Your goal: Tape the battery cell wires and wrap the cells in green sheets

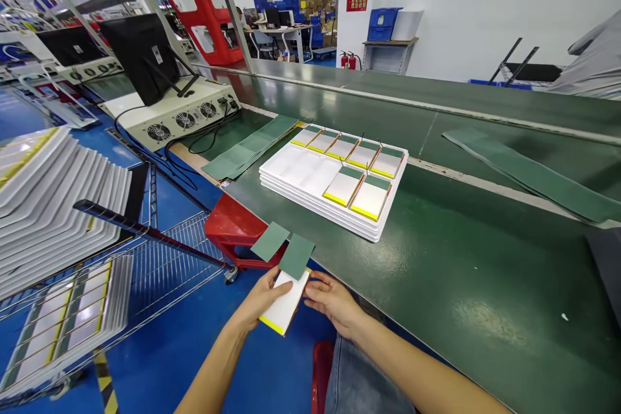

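Just off the near edge of the table point(460, 284), the left hand point(259, 303) is clasping a white pack point(286, 305) by its side while the right hand point(334, 303) is pinching its upper corner. Two green pads point(297, 256) are sticking up unsupported; a careless tug could bend them or drop the pack.

Flat white pack point(285, 303) (yellow strip on its near end) held tilted, just off the desk point(460, 259), two green flaps point(296, 256) at its top.

Bare green belt point(460, 259) lies open right of the tray stack point(334, 184); red stool point(233, 229) crowds the left.
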Demonstrator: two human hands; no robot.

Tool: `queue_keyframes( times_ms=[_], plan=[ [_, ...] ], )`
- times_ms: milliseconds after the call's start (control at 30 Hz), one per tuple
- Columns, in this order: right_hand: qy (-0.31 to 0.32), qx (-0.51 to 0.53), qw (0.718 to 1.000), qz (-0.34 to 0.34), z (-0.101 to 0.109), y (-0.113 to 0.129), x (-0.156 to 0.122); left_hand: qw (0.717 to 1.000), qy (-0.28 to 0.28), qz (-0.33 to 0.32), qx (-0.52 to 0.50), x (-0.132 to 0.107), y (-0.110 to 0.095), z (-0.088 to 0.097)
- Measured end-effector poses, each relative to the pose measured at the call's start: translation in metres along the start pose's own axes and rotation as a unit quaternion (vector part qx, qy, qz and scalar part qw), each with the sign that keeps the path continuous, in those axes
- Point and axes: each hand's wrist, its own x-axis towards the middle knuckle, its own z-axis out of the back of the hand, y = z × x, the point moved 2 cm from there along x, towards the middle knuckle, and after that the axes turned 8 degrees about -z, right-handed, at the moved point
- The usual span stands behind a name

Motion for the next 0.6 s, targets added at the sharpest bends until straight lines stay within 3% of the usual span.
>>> queue_keyframes(
  times_ms=[333, 600],
  plan=[
    [0.001, 0.029, 0.999, 0.022, -0.013, -0.001, 0.005, 0.998, 0.049, 0.002, -0.033, 0.005, -0.01, 0.007],
    [0.01, 0.015, 0.999, 0.036, -0.02, 0.001, 0.003, 0.997, 0.058, -0.004, -0.045, 0.005, -0.014, 0.009]
  ],
)
